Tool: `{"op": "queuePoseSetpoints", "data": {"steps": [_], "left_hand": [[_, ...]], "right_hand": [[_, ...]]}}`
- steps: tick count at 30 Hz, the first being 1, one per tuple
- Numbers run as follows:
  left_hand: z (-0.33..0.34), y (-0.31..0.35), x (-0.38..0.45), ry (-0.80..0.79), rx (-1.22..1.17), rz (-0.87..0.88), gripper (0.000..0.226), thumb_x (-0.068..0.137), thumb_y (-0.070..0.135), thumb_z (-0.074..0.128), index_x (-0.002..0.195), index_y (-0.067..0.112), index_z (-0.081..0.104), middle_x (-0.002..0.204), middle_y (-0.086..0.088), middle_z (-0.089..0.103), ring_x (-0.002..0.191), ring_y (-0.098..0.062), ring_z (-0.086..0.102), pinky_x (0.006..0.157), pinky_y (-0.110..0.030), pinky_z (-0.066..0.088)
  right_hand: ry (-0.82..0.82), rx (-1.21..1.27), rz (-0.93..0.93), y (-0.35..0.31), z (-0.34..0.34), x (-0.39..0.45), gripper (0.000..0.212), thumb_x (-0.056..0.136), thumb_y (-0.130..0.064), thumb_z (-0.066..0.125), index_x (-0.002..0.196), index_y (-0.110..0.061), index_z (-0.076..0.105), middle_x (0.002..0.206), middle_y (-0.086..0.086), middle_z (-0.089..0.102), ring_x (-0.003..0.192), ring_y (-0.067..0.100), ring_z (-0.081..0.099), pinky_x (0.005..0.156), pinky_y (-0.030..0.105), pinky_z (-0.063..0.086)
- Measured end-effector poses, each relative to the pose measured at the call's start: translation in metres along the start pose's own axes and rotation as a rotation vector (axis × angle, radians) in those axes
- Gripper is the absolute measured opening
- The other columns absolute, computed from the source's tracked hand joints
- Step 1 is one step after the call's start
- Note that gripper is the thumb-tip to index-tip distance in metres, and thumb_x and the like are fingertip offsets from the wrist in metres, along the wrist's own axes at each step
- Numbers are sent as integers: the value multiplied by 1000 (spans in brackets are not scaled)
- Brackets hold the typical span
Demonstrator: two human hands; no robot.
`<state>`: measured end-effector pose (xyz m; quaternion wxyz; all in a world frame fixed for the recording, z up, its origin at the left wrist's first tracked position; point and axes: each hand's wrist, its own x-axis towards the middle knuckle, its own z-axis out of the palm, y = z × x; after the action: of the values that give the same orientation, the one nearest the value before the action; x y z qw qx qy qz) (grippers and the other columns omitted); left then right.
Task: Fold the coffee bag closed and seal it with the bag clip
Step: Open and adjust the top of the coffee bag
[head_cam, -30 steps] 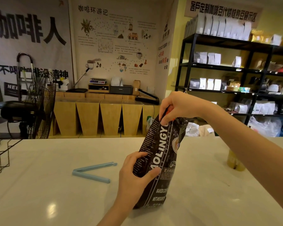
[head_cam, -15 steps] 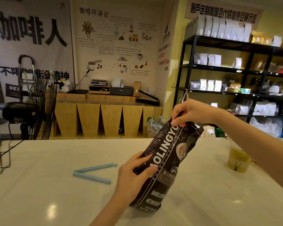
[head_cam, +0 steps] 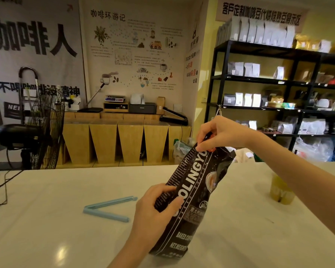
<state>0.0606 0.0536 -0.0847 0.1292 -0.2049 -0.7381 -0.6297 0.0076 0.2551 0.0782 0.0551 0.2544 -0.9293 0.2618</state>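
White countertop in a coffee shop, and all the action is at the bag: the right hand is closed in a pinch over the top edge of the black coffee bag, fingers curled down on the mouth, while the left hand wraps the bag's middle from the side, thumb across the front print, steadying it. The bag stands on its base on the counter, leaning top-right, and its top looks gathered rather than cleanly folded, so the fold seems only just begun. To do this well, I'd say flatten the mouth first, press the air out, then roll the top down in straight, even turns with the lower hand keeping the base planted. Just left of the bag lies the pale blue bag clip, sprung open in a V and within easy reach. Further right sits a yellowish cup, partly behind the forearm; mind that elbow.
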Motion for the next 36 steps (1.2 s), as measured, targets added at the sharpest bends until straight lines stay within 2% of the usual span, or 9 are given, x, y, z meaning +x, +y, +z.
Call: {"op": "queuePoseSetpoints", "data": {"steps": [4, 8, 14, 20, 26, 29, 31, 33, 36], "left_hand": [[-3, 10, 16, -89, 10, -38, 35, 63, 56, 65, 84, 31, 52, 99, 11, 64, 84, -7, 65, 67, -26, 55], [1, 17, 25, -94, -88, -72, 40, 63, 44, 67, 77, 13, 46, 85, 2, 70, 72, -10, 69, 57, -26, 56], [4, 15, 27, -52, -105, -46, 23, 78, 22, 65, 81, 12, 45, 86, 0, 69, 78, -12, 67, 66, -36, 58], [12, 11, 21, -13, -89, -1, 17, 83, 20, 61, 78, 17, 45, 86, -3, 69, 81, -14, 67, 68, -42, 57], [11, 13, 21, 9, -93, -17, 18, 81, 18, 62, 74, 21, 46, 80, -4, 73, 74, -13, 70, 56, -33, 58], [11, 12, 20, 18, -139, -32, 18, 81, 17, 63, 74, 18, 46, 77, -8, 73, 71, -18, 70, 53, -31, 56], [8, 9, 22, 28, -213, -57, 17, 81, 15, 62, 74, 14, 46, 76, -14, 72, 70, -24, 70, 51, -30, 54], [3, 5, 24, 54, -285, -104, 17, 81, 12, 61, 75, 10, 46, 74, -17, 71, 68, -27, 69, 50, -30, 54], [-8, -5, 30, 99, -410, -241, 16, 80, 10, 61, 75, 8, 46, 73, -15, 73, 62, -25, 69, 47, -29, 54]], "right_hand": [[72, -83, -49, -9, 15, 5, 30, 75, -33, 69, 72, -4, 67, 76, 18, 67, 70, 24, 63, 69, 33, 53], [257, -452, -194, -14, 38, 18, 48, 84, -48, 50, 64, -5, 62, 64, 12, 61, 61, 19, 52, 58, 28, 42], [522, -772, -368, -12, 56, 27, 46, 84, -52, 37, 67, -13, 53, 43, -7, 38, 34, 11, 34, 39, 14, 16], [587, -928, -417, 1, 63, 43, 36, 91, -37, 42, 65, -13, 52, 36, -3, 45, 24, 13, 34, 31, 22, 29], [545, -931, -415, 6, 63, 45, 32, 90, -30, 50, 63, -14, 51, 39, -9, 30, 26, 10, 23, 29, 22, 29], [587, -901, -470, 3, 65, 48, 39, 91, -33, 40, 60, -13, 53, 40, -7, 31, 30, 12, 25, 35, 24, 31], [626, -913, -516, -3, 65, 46, 36, 89, -32, 42, 63, -12, 56, 46, -2, 49, 42, 15, 43, 50, 28, 39], [693, -880, -472, -9, 62, 40, 26, 88, -32, 46, 82, -12, 62, 77, 3, 67, 77, 21, 60, 77, 33, 40], [1036, -442, -312, -8, 67, 23, 23, 87, -24, 51, 104, -10, 59, 108, 6, 63, 107, 19, 51, 96, 29, 32]]}}
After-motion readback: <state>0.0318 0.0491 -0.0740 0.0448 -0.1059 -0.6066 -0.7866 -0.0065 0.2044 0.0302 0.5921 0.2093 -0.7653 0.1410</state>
